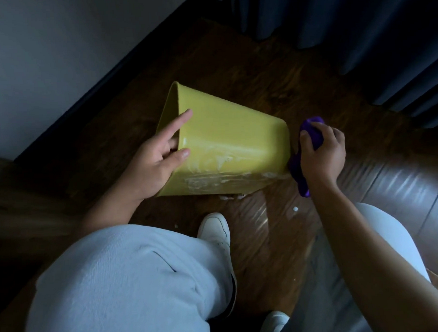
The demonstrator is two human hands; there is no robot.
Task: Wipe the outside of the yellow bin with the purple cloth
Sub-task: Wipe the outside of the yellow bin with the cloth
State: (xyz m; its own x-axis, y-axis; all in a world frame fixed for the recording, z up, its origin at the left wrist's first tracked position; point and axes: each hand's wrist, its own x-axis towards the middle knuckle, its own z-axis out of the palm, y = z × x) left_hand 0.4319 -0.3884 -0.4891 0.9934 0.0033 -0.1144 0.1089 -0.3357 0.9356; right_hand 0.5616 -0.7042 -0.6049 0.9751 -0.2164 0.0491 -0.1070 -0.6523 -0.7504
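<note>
Yellow bin (226,130) on its side, smeary white streaks, rim pointing upper-left; left hand (150,166) grips rim, right hand (323,156) clenches purple cloth (312,134).

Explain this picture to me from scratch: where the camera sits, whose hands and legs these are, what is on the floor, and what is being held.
There is no machine here. The one picture comes from a wide-angle camera worn on a person's head, looking down, so the knees in light trousers and the white shoe are the wearer's own.

A yellow bin lies tipped on its side on a dark wooden floor, its open rim toward the left. The left hand grips that rim, steadying it. The right hand is closed around a bunched purple cloth, at the bin's base end.

The bin's near side shows whitish, wet-looking streaks, and small white specks lie on the floor below. A brown leather-like seat is at the right.
</note>
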